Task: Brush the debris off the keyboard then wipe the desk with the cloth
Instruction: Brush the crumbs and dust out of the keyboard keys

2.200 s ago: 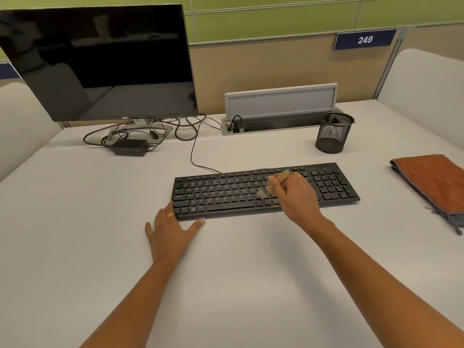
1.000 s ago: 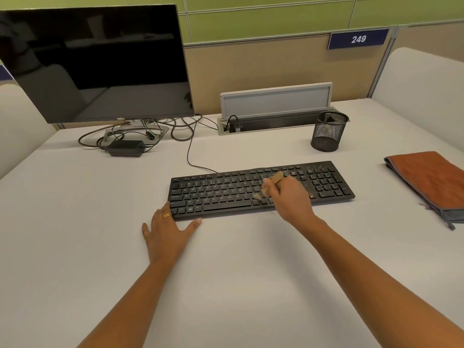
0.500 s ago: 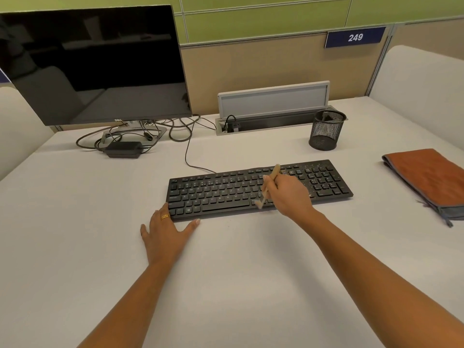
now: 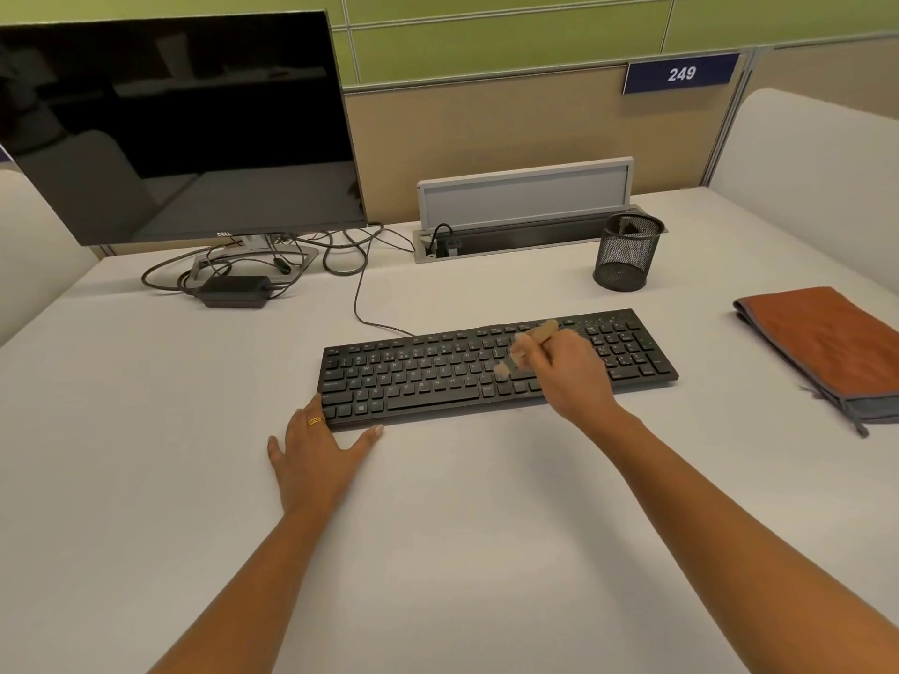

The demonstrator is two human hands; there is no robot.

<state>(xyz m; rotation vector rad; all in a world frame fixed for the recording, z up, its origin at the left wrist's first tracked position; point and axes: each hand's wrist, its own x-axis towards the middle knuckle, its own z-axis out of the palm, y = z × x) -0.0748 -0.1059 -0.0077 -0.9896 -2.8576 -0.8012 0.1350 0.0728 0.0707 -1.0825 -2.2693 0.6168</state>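
A black keyboard (image 4: 438, 377) lies across the middle of the white desk (image 4: 438, 527). My right hand (image 4: 569, 377) hovers over its right half and grips a small wooden-handled brush (image 4: 528, 347), bristles down on the keys, blurred by motion. My left hand (image 4: 316, 454) rests flat on the desk with fingers spread, fingertips touching the keyboard's front left corner; a gold ring is on one finger. A folded orange cloth with grey edging (image 4: 827, 342) lies at the desk's right edge, apart from both hands.
A dark monitor (image 4: 180, 128) stands at the back left with tangled cables and a power brick (image 4: 233, 290) under it. A black mesh pen cup (image 4: 627, 250) sits behind the keyboard's right end. A grey cable box (image 4: 525, 211) lines the back partition.
My right hand with the brush has shifted slightly back and forth over the keyboard's right-centre keys, the brush tilting. My left hand has stayed put at the front left corner.
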